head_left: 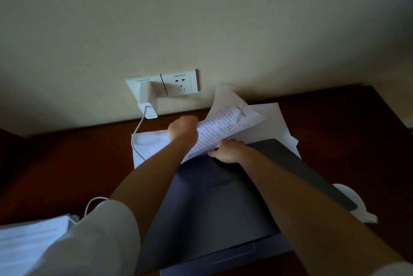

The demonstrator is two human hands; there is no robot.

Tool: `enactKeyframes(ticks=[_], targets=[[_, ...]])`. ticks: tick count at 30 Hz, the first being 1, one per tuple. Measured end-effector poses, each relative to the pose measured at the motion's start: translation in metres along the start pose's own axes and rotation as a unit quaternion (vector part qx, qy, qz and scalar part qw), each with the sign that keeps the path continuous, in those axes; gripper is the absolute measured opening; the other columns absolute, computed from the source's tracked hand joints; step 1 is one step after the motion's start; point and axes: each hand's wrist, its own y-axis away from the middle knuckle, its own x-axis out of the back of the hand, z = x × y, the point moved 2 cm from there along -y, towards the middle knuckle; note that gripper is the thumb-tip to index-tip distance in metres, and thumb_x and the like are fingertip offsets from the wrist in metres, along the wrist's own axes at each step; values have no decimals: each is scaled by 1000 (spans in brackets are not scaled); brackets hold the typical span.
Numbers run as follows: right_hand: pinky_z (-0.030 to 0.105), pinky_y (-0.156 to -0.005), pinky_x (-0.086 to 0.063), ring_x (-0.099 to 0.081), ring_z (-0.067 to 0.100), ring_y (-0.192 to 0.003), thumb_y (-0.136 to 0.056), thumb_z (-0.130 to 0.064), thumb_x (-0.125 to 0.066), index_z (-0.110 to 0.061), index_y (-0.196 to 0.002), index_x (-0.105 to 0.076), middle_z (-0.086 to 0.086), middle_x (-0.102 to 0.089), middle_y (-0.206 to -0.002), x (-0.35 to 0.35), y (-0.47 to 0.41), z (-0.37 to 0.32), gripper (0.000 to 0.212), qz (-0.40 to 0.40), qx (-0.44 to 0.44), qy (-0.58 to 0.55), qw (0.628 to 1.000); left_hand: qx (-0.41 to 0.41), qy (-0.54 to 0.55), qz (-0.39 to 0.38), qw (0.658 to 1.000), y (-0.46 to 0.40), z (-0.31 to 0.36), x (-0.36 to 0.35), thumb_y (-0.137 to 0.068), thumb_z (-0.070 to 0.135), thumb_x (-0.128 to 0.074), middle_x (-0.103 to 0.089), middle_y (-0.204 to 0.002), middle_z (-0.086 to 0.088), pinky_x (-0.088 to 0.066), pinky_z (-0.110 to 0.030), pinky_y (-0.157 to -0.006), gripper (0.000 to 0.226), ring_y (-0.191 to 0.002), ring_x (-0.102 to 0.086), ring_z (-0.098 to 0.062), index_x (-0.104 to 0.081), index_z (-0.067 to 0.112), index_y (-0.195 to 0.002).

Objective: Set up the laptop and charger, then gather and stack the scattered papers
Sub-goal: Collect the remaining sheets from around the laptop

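A grey laptop (214, 199) lies partly open on the dark wooden desk (67, 164). A white charger (148, 101) sits plugged into the wall socket (178, 83), and its cable (136, 137) runs down onto the desk. My left hand (183, 129) grips the left edge of a printed sheet (223, 125) lifted behind the laptop. My right hand (228, 150) pinches the same sheet at its lower edge. More white papers (270, 123) lie flat behind the laptop, and another sheet (147, 141) lies under the cable.
A stack of white papers (29, 240) lies at the desk's front left. A white object (350, 197) shows to the right of the laptop, partly hidden by its lid. The wall rises directly behind the desk.
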Motion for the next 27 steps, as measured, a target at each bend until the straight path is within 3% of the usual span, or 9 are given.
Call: enactKeyframes(ticks=[5,9,12,14,17,19,24,27], targets=[[40,-102,-33,-44,29,-124,-94,-54,-36,-26,-142,-37,5,-44,-142,3,3,-4,55,-9,9,-11,1000,-36,-9,87,996,-6,18,20,-88,0,-47,-66,-95,-5,-41,-29,-63,26,-85,-63,-25,-63,16,-100],[38,-101,-35,-46,31,-122,-93,-47,-41,-17,-135,-45,10,-47,-138,2,7,-4,52,1,-23,15,1000,-62,18,148,987,1,30,38,-81,-2,-47,-65,-86,-4,-35,-28,-59,23,-75,-58,-24,-61,15,-89],[38,-102,-37,-46,31,-122,-93,-43,-42,-13,-134,-45,12,-47,-136,3,10,-7,51,3,-44,17,999,-111,15,231,967,13,34,53,-51,-4,-65,-57,-57,-2,-25,-21,-48,23,-48,-53,-23,-59,14,-64],[36,-98,-40,-49,29,-118,-93,-38,-43,-12,-129,-50,11,-50,-131,4,12,-8,45,3,-45,8,999,-144,33,290,946,18,32,61,-37,-3,-63,-50,-45,0,-19,-17,-45,25,-37,-45,-21,-55,15,-52],[32,-84,-42,-53,23,-103,-90,-33,-44,-12,-101,-58,8,-55,-111,2,11,-5,27,5,-34,-4,999,-162,58,329,929,25,29,73,-40,-1,-56,-49,-45,0,-18,-18,-44,20,-38,-45,-21,-57,14,-53],[30,-72,-39,-50,20,-89,-88,-28,-45,-16,-76,-49,5,-51,-96,3,15,-4,18,9,-24,-18,1000,-155,61,359,918,30,28,82,-43,-2,-57,-50,-47,0,-19,-17,-45,20,-38,-46,-21,-58,14,-55],[31,-75,-43,-56,22,-92,-88,-24,-49,-14,-95,-61,6,-61,-102,14,40,-4,16,22,-1,-32,999,-128,68,438,887,47,23,111,-61,10,-41,-57,-54,1,-21,-18,-43,25,-44,-54,-22,-65,16,-63],[36,-77,-45,-57,23,-89,-89,-24,-51,-14,-91,-59,7,-59,-96,19,63,-3,13,31,-4,-46,998,-103,104,460,876,64,21,130,-62,13,-39,-59,-58,1,-25,-19,-40,27,-48,-57,-23,-66,17,-66]])
